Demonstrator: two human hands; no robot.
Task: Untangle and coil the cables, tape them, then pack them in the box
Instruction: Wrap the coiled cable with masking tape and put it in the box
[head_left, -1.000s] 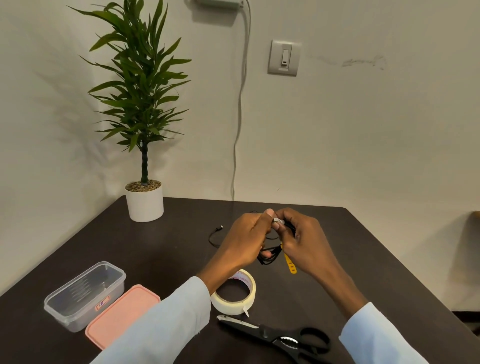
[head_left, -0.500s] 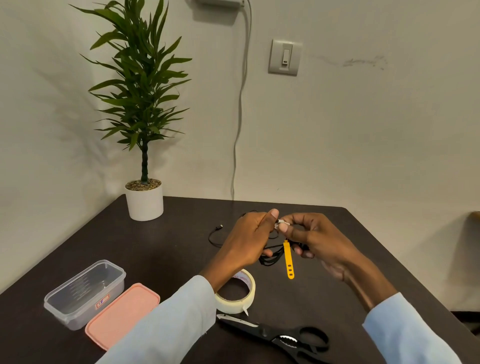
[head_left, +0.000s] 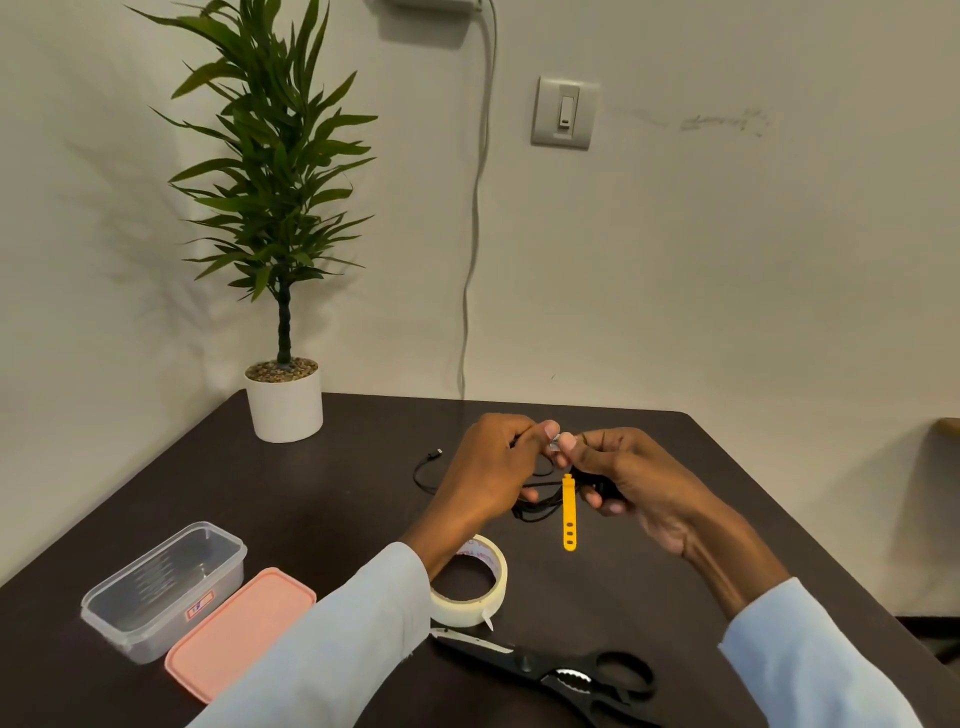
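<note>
Over the dark table (head_left: 675, 519), left hand (head_left: 488, 467) and right hand (head_left: 623, 478) pinch the black cable (head_left: 540, 499); winding even loops, yellow tie (head_left: 569, 514) hanging free, would coil neatly.

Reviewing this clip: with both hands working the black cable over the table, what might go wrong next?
The small pale piece pinched between the left hand and right hand may stick to the fingertips instead of the black cable. The loose cable end trailing on the table could snag or uncoil the bundle. The dangling yellow strap may get taped in.
</note>
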